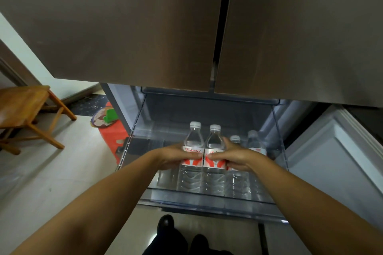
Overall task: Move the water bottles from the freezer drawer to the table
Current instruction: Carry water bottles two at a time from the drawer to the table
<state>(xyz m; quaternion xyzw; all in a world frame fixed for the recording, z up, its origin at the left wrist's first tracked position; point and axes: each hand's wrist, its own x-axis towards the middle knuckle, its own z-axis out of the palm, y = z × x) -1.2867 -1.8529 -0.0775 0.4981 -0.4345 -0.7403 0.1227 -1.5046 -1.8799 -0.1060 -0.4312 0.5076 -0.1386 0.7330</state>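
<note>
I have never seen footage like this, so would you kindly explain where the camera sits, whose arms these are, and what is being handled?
There is no machine: one camera worn on a person's head looks forward and down at their bare arms. They stand before a brown metallic fridge whose clear plastic freezer drawer is pulled open. Four clear water bottles with red-and-white labels stand upright in it, side by side. The left hand grips the leftmost bottle at its label, and the right hand grips the second bottle the same way. The third bottle and fourth bottle are untouched. On the floor to the left stands a wooden stool. No table shows.
</note>
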